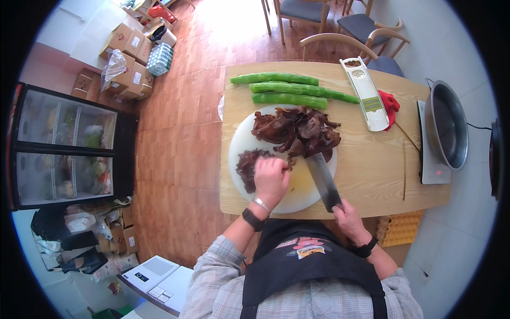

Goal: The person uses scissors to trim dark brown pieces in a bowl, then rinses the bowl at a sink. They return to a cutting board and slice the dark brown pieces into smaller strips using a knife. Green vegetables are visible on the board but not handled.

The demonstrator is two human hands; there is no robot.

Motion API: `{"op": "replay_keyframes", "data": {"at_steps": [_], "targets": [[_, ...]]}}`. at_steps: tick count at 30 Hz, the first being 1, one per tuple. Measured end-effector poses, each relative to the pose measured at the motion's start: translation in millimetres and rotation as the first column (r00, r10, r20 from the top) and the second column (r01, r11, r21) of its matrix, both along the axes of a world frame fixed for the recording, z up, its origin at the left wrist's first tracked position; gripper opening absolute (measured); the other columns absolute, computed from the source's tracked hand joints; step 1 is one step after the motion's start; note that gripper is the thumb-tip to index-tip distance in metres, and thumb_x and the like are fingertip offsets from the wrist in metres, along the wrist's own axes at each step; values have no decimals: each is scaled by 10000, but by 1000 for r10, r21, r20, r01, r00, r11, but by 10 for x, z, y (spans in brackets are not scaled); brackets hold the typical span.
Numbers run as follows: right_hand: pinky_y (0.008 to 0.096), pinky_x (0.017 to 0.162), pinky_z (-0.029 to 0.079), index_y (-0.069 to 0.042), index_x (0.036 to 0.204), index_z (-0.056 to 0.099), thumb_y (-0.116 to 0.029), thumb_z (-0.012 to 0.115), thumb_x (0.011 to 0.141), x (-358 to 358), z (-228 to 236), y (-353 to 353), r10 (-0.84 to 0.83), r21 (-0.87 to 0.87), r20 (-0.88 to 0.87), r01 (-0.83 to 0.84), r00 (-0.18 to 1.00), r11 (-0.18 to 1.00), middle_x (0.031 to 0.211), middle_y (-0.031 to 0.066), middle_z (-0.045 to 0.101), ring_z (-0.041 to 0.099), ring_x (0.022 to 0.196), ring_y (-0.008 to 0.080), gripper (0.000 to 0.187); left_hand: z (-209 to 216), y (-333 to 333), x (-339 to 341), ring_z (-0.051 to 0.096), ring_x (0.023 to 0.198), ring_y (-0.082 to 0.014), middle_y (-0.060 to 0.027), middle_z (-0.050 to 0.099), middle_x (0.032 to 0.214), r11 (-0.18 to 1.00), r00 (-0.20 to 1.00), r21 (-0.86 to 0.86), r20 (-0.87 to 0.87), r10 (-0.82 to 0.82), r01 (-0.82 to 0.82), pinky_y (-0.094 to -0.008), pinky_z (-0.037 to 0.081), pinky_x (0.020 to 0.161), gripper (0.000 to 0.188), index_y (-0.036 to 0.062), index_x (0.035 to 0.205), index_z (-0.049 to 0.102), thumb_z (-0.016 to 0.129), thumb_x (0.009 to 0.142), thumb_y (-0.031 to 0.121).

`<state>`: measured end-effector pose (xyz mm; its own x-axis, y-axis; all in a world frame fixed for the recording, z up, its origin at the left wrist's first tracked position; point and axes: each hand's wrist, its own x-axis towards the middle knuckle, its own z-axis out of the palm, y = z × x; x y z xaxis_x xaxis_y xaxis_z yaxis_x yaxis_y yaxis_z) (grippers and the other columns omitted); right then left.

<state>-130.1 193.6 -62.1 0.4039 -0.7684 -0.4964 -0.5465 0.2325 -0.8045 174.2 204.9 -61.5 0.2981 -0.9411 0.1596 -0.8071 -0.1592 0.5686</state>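
Note:
A round white cutting board [305, 198] lies near the table's front edge. On its far side is a heap of large dark brown wood ear mushrooms [305, 129]. A smaller pile of cut wood ear [247, 171] lies at the board's left. My left hand [271, 181] is over the board between the two, fingers curled down and closed on some wood ear; the fingertips are partly hidden. In my right hand [348, 218], a cleaver [322, 181] is held by its handle. Its blade slants across the board's right side, the tip against the big heap.
Three peeled green stalks [289, 100] lie beyond the board. To their right are a white grater [366, 95], a red cloth [389, 109] and a thin brown stick [405, 170]. A steel basin [446, 125] tilts on a white cooktop [433, 174]. Chairs [303, 10] stand behind the table.

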Motion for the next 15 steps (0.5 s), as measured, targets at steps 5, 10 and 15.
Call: {"op": "replay_keyframes", "data": {"at_steps": [5,10,15], "targets": [[429,624,496,7,937,562,-152,616,991,-6,-6,24,1,-43,25,0,1000,999,772,229,656,648,675,387,177,204,350,531,659,904,-61,9,708,1011,994,504,100,-856,111,-48,-223,538,791,84,31,1092,636,651,1010,37],[419,618,502,13,939,572,-148,620,988,59,45,-28,41,-78,35,-38,999,996,738,214,641,645,637,323,175,74,302,1115,673,889,-114,-26,702,986,985,683,159,-711,166,-73,-267,548,814,51,11,1021,687,670,976,28],[448,607,500,7,930,577,-166,630,983,138,142,-75,80,-57,2,-79,997,995,747,246,640,645,653,409,188,-460,270,1070,651,924,-359,-163,626,1003,989,981,38,-126,144,-141,-411,562,806,136,17,1015,694,693,879,8]]}}
